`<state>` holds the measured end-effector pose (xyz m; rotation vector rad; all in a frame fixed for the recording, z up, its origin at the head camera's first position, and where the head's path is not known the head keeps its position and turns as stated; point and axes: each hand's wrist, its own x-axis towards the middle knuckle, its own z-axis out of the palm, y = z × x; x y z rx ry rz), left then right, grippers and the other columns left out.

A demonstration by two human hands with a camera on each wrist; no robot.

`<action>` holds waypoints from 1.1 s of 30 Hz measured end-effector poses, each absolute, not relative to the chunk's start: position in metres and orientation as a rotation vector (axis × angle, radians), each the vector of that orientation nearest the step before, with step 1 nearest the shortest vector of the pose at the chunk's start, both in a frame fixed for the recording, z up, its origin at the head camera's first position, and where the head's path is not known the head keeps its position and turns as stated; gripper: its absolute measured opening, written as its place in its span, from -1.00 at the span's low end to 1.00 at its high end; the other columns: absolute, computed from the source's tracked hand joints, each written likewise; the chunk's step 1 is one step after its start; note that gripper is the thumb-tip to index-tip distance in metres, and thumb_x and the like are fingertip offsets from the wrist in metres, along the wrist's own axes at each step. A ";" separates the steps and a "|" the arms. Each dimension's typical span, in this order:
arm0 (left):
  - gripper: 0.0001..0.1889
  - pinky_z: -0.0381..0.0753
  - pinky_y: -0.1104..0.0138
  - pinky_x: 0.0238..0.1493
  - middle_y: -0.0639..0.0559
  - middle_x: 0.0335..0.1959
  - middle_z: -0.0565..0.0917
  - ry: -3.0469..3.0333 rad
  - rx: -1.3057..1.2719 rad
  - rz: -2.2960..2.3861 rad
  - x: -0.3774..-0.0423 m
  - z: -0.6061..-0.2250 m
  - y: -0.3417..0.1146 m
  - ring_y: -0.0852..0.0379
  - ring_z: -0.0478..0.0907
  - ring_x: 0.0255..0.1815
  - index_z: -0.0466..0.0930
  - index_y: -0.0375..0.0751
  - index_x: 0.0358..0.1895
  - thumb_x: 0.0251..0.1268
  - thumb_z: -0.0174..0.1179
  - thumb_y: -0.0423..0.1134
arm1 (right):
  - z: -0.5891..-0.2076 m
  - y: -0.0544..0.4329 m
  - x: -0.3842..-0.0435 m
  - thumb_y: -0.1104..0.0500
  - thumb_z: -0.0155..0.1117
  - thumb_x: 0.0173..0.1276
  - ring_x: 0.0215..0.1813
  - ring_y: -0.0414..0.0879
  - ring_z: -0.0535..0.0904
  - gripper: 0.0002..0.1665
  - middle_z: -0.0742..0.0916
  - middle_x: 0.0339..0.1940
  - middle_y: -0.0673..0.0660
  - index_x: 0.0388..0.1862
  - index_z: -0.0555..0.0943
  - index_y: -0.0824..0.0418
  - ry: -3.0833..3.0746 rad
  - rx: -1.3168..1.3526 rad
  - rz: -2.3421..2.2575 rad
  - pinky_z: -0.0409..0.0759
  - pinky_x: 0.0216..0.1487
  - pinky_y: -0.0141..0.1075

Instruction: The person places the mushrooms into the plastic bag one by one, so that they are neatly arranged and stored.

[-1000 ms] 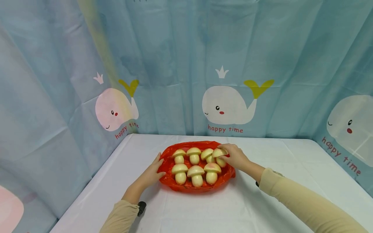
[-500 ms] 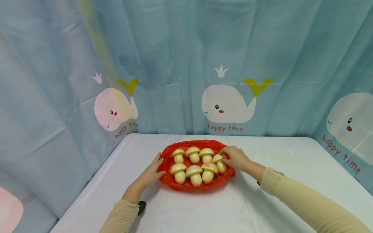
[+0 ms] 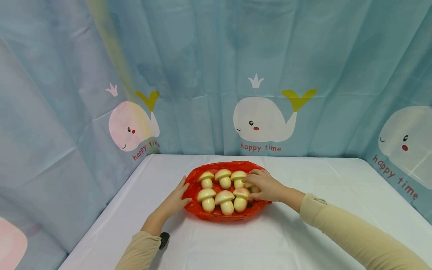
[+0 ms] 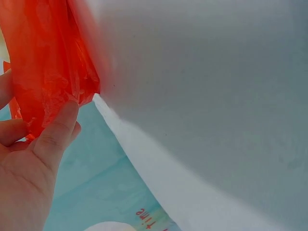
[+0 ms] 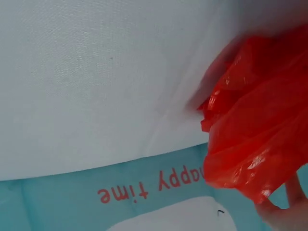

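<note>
Several pale yellow mushrooms with rounded caps and thick stems lie in two rows in a red plastic bag, its mouth spread wide on the table. My left hand rests at the bag's left side with fingers spread; in the left wrist view its thumb lies along the plastic. At the right side, my right hand reaches in over the rim, fingers and thumb apart around the rightmost mushroom, which they mostly cover. The right wrist view shows the bag's wall hiding most of that hand.
A white cloth covers the table under the bag. Behind it and along the sides hangs a blue curtain printed with whales. A small black object sits at my left cuff.
The rightmost mushroom, pinched in my right hand, came down onto the bag's floor. My right hand then shifted left over it, fingers spreading. My left hand has stayed put.
</note>
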<state>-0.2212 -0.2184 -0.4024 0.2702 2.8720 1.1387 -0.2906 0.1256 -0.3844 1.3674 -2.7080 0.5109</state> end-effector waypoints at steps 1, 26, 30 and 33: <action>-0.36 0.01 -0.12 0.42 -0.34 0.55 -0.17 2.872 0.271 1.140 -0.221 -0.402 -0.218 -0.32 -0.17 0.53 0.09 -0.63 0.39 0.33 0.13 -0.46 | -0.386 0.125 -0.290 -0.01 0.45 0.19 0.30 0.23 0.35 -0.40 0.65 0.12 0.11 0.16 0.58 0.22 -2.671 1.405 0.463 0.21 0.29 0.26; -0.35 0.01 -0.15 0.41 -0.35 0.55 -0.18 2.867 0.300 1.141 -0.220 -0.406 -0.222 -0.33 -0.18 0.52 0.10 -0.59 0.41 0.33 0.13 -0.45 | -0.388 0.124 -0.278 0.19 0.41 0.22 0.35 0.24 0.33 -0.47 0.64 0.16 0.09 0.19 0.56 0.25 -2.628 1.504 0.485 0.19 0.29 0.27; -0.35 0.04 -0.16 0.40 -0.35 0.55 -0.17 2.875 0.332 1.164 -0.216 -0.406 -0.225 -0.34 -0.17 0.52 0.11 -0.56 0.42 0.35 0.14 -0.39 | -0.380 0.133 -0.278 0.20 0.38 0.25 0.37 0.25 0.30 -0.46 0.62 0.19 0.13 0.20 0.54 0.28 -2.643 1.450 0.560 0.17 0.31 0.27; -0.34 0.05 -0.18 0.39 -0.34 0.55 -0.15 2.885 0.361 1.161 -0.210 -0.400 -0.231 -0.34 -0.17 0.52 0.09 -0.51 0.44 0.39 0.14 -0.32 | -0.372 0.147 -0.278 0.22 0.36 0.25 0.36 0.27 0.29 -0.49 0.61 0.19 0.16 0.20 0.55 0.28 -2.620 1.382 0.624 0.17 0.29 0.29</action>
